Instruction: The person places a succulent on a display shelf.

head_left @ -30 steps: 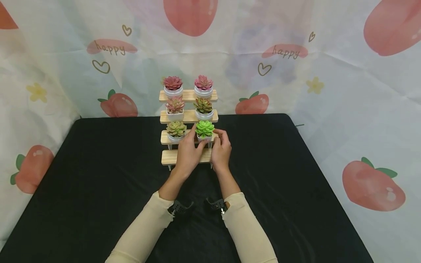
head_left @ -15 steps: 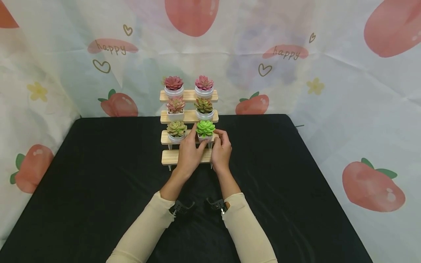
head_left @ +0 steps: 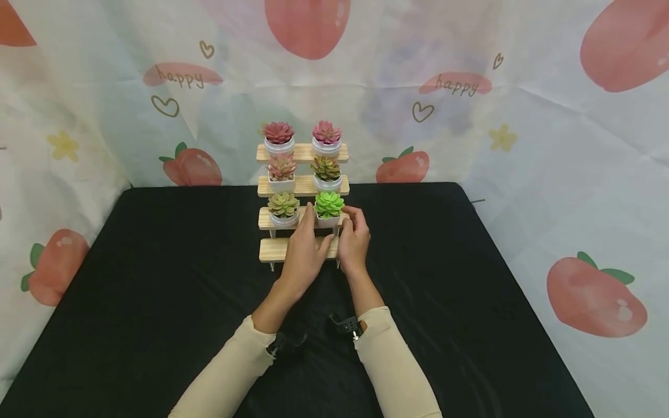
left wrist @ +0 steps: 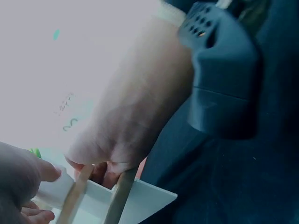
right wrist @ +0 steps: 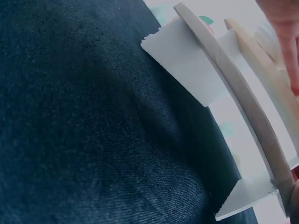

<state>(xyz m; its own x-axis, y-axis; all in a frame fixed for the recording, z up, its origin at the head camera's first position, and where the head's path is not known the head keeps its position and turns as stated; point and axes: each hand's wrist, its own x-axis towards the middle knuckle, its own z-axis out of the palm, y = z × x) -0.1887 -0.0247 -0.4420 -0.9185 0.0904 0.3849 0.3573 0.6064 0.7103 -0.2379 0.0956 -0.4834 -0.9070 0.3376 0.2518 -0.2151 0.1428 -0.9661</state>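
A tiered wooden plant stand has pale boards on white side supports. On its third tier from the top, at the right, sits a bright green artificial succulent in a small white pot. My left hand lies along the pot's left side, forefinger straight, thumb apart from the pot over the lowest board. My right hand is curled at the right end of the tiers, close beside the pot. In the left wrist view, fingers of the right hand bend round the board ends; their exact contact is partly hidden.
An olive-green succulent shares that tier at the left. Pink and reddish-green potted succulents stand on the two upper tiers. Black cloth covers the table; a printed curtain hangs close behind the stand.
My left thumb has come off the front of the green succulent's pot, and that hand has dropped back slightly. The right hand has kept its place at the stand.
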